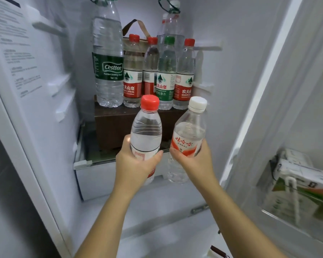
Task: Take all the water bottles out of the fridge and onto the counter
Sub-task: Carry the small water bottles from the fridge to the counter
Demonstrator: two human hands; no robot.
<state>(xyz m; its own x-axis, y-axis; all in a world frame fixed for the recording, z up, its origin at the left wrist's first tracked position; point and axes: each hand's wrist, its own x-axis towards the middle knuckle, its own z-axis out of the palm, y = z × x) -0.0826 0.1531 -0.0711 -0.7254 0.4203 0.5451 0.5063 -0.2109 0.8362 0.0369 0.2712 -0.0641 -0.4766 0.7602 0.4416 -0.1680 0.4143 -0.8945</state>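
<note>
Red cap bottle [146,133], white cap bottle [189,135] with orange label, green Cestbon label [108,68], dark brown box [112,125], white fridge wall [37,75].

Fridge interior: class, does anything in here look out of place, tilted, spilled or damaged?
No spill or damage shows. One oddity: the standing bottles rest on a dark brown box rather than a shelf, with a strapped bag behind them. The white-capped bottle in the right hand leans slightly; the left hand's red-capped bottle is upright.

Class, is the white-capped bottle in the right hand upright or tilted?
Tilted: the white-capped bottle leans with its cap toward the right, while the right hand grips its label.
</note>
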